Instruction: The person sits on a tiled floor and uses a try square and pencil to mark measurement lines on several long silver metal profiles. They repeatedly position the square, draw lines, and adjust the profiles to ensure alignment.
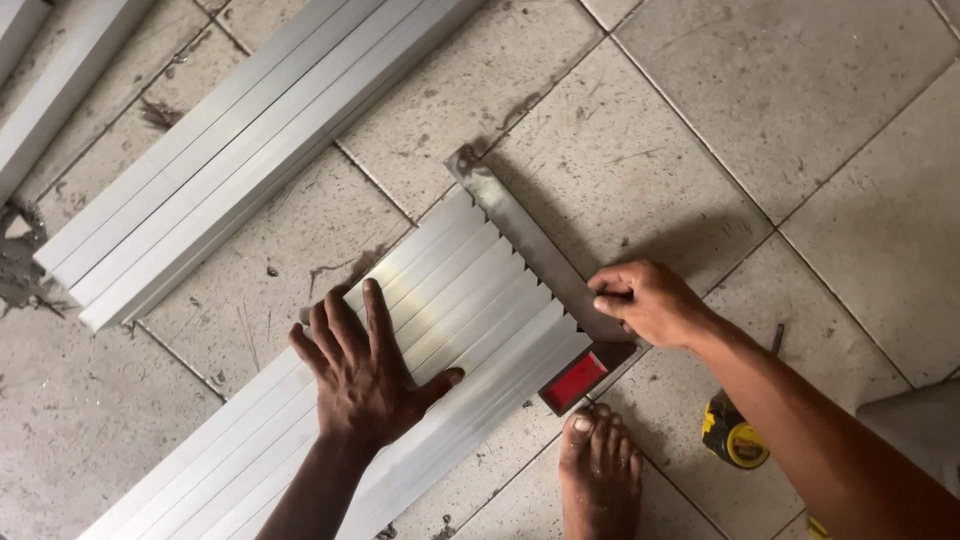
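My left hand lies flat with fingers spread on a row of several silver aluminium bars laid side by side on the tiled floor. My right hand grips the metal blade of a try square that rests across the stepped ends of the bars. The square's red handle sits at the near end, just above my bare foot.
A second bundle of aluminium bars lies at the upper left, with more lengths at the far left edge. A yellow tape measure sits on the floor under my right forearm. Grey floor tiles surround everything.
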